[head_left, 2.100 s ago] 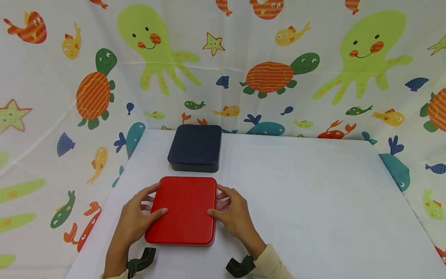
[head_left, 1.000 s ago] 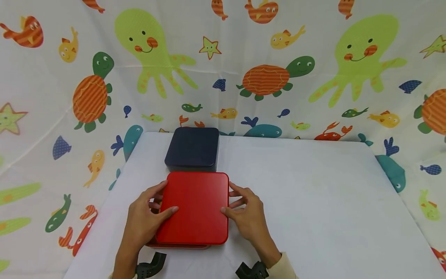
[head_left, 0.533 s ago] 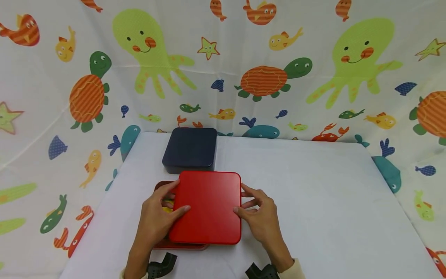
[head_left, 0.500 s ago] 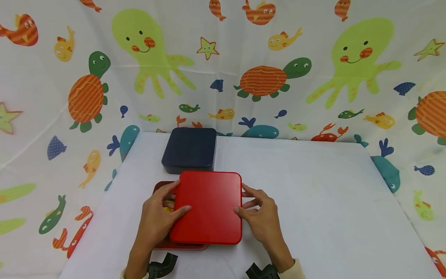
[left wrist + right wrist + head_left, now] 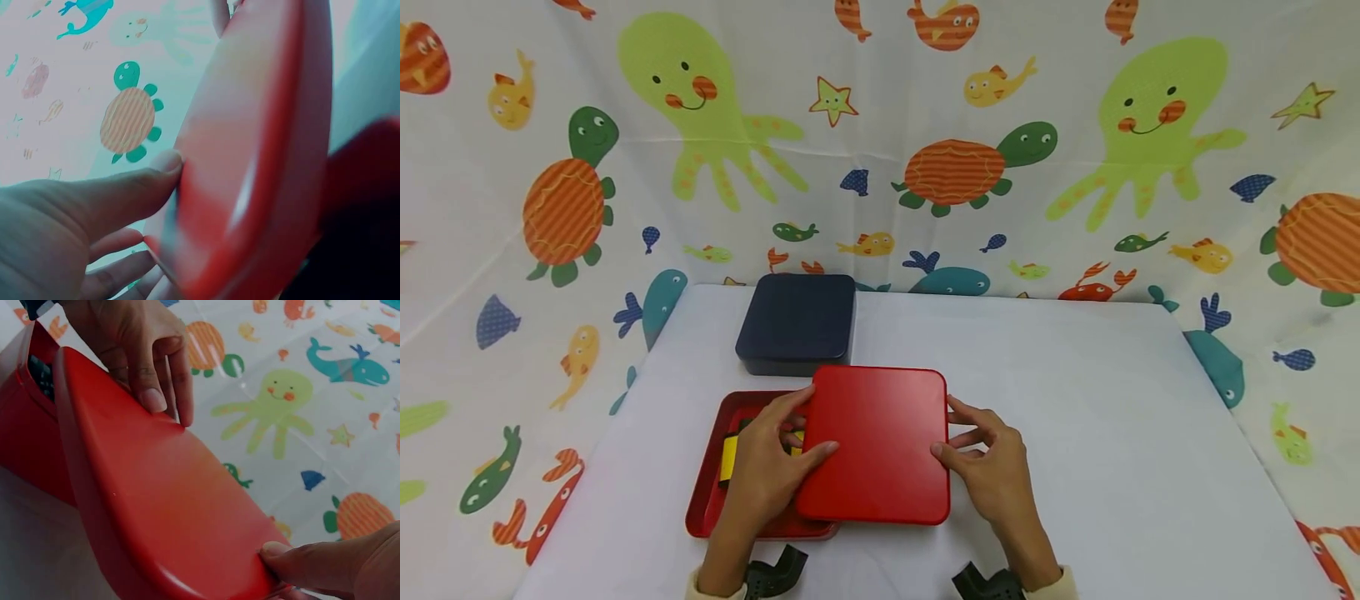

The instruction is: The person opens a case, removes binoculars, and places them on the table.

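Observation:
Both hands hold a red square lid (image 5: 876, 446) by its two sides. My left hand (image 5: 771, 462) grips its left edge, thumb on top and fingers at the side. My right hand (image 5: 992, 458) pinches the right edge in the same way. Left of the lid, and partly under it, sits a red tin (image 5: 697, 500) with its inside showing. Something yellow and black (image 5: 728, 458) lies in the tin, mostly hidden behind my left hand and the lid. In the right wrist view the lid (image 5: 169, 481) stands tilted beside the tin (image 5: 28, 434).
A dark navy tin (image 5: 797, 321) with its lid on stands behind the red tin, near the back edge of the white table (image 5: 1075, 433). A sea-animal printed cloth (image 5: 910, 83) hangs behind the table. Both wrists carry black camera mounts (image 5: 775, 571).
The lid has come off the red tin and moved right in both hands. The tin's inside and its yellow and black contents have come into sight. The navy tin has stayed put.

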